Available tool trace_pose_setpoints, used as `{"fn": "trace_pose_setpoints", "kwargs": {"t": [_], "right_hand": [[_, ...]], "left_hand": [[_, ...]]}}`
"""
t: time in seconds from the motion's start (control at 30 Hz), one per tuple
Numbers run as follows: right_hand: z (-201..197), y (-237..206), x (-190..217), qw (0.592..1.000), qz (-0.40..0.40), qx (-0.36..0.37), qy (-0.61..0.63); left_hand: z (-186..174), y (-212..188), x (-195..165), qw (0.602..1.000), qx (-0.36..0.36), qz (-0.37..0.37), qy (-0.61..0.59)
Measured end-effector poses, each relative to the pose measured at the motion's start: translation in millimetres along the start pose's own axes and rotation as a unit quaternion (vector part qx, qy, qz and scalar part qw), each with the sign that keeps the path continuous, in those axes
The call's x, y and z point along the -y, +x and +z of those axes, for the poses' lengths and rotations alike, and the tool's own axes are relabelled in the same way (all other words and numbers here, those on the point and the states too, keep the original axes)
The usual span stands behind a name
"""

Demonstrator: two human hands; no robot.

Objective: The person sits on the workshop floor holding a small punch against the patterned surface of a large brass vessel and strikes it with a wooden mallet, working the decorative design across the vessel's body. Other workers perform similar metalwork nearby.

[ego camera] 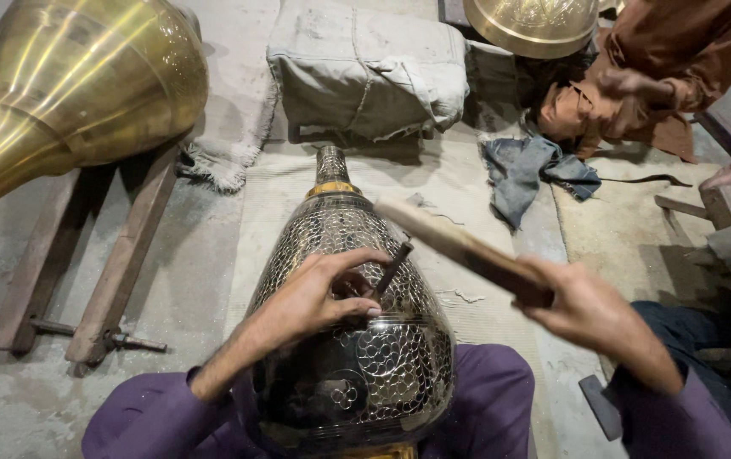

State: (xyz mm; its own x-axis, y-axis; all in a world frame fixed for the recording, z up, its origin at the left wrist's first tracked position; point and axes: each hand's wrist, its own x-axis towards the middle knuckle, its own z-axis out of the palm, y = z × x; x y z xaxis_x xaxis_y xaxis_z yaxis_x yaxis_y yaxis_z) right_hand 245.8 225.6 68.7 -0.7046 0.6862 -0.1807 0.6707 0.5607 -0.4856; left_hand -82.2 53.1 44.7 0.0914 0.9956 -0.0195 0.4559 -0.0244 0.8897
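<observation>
Engraved vessel (352, 340) on lap, left hand (314, 297) pinching chisel (391, 270), right hand (586, 310) raising mallet (459, 246)

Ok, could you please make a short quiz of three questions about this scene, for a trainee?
1. True or false: the left hand holds a thin metal punch against the patterned metal vase.
2. What does the right hand grip? A) a wooden stick B) a blue cloth C) a brass bowl
3. Fill in: the plain brass vessel at the upper left rests on a ____ stand.

Key: 1 true; 2 A; 3 wooden
</observation>
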Motion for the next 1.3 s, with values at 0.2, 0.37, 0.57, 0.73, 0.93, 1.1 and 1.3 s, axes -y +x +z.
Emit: {"fn": "trace_pose_setpoints", "kwargs": {"t": [0.2, 0.37, 0.57, 0.73, 0.93, 1.1, 1.3], "right_hand": [[-4, 1, 1, 0.995, 0.096, -0.007, 0.008], [12, -12, 10, 0.979, 0.133, -0.061, 0.145], [31, -45, 3, 0.985, 0.137, -0.043, -0.094], [56, -63, 4, 0.994, 0.076, -0.08, -0.025], [62, -74, 0, 0.984, 0.117, -0.07, -0.116], [63, -75, -2, 0.959, 0.07, -0.229, 0.152], [60, -79, -1, 0.975, 0.058, -0.214, -0.017]], "left_hand": [[0, -1, 5, 0.999, -0.015, -0.028, -0.004], [0, 10, 7, 1.0, 0.026, -0.005, 0.015], [-4, 10, 1, 0.997, 0.046, 0.063, 0.004], [-4, 10, -6, 0.995, 0.057, 0.084, 0.021], [-8, 11, -11, 0.988, 0.066, 0.138, 0.027], [-10, 12, -13, 0.99, 0.101, 0.09, 0.038], [-6, 9, -13, 0.985, 0.079, 0.143, 0.053]]}}
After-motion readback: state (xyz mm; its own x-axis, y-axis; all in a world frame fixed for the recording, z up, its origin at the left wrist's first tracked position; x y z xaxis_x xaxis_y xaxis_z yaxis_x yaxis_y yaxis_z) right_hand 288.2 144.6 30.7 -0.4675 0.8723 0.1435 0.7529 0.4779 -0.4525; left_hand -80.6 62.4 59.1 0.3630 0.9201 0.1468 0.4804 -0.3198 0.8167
